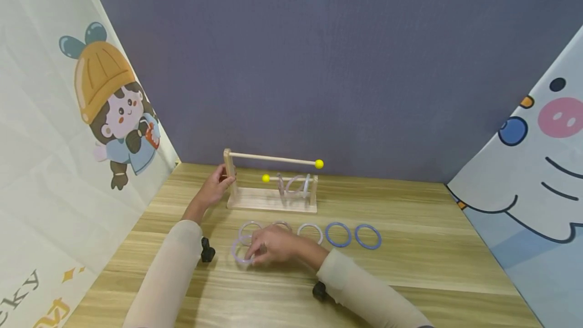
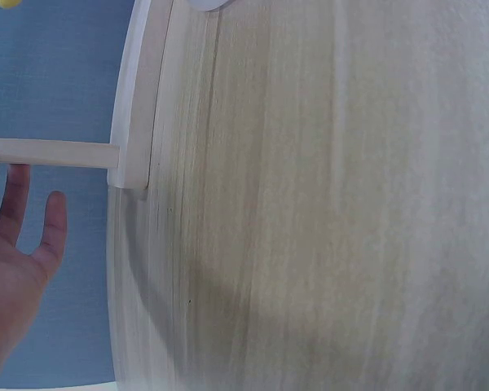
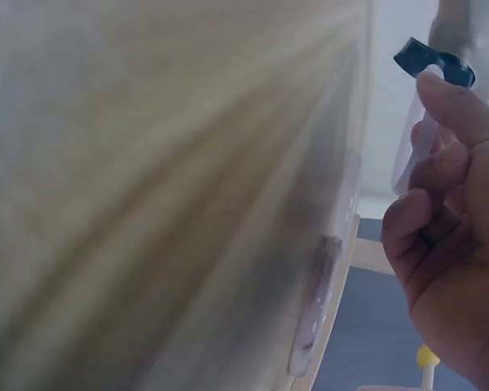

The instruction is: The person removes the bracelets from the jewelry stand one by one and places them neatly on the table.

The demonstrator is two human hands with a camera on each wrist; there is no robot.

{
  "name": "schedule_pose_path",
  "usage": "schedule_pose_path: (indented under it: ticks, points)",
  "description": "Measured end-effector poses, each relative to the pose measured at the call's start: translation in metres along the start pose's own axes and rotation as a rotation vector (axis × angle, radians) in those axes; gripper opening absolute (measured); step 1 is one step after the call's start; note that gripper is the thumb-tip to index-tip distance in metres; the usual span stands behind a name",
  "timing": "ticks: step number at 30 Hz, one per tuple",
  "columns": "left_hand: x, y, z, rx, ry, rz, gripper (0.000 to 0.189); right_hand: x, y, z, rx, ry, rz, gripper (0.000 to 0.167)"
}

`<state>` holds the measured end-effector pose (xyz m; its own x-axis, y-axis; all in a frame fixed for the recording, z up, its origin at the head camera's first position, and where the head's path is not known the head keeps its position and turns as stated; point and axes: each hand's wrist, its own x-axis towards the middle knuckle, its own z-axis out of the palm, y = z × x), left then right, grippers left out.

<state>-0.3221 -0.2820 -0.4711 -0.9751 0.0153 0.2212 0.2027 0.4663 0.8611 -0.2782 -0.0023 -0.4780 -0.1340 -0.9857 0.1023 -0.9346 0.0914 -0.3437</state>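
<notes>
My left hand [image 1: 216, 186] holds the taller post [image 1: 229, 171] of a wooden rack at its left end. In the left wrist view its fingers [image 2: 15, 204] reach behind that post. My right hand [image 1: 273, 244] pinches a pale purple ring [image 1: 235, 253] between thumb and fingers, low over the table; the ring also shows in the right wrist view [image 3: 403, 167]. The rack's upper rod [image 1: 273, 158] is bare and ends in a yellow ball [image 1: 319, 164]. On its lower rod, tipped with another yellow ball [image 1: 266, 178], hang several translucent rings [image 1: 306, 186].
A row of rings lies before the rack: a pale purple one [image 1: 250, 222], a pinkish one [image 1: 283, 223] partly behind my right hand, a whitish one [image 1: 311, 225] and two blue ones [image 1: 338, 245]. A dark blue partition [image 1: 364, 90] stands behind the wooden table [image 1: 410, 267].
</notes>
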Motion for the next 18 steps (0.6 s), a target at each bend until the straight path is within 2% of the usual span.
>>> schedule_pose_path:
  ticks: [10,18]
  points:
    - [-0.002,0.004,-0.001,-0.014,-0.005,-0.002,0.047,0.001,-0.010,0.009,-0.063,-0.098,-0.040,0.019]
    - [-0.001,0.005,0.000,0.003,0.002,0.001,0.046,0.001,-0.015,0.013,-0.094,-0.133,-0.049,0.019]
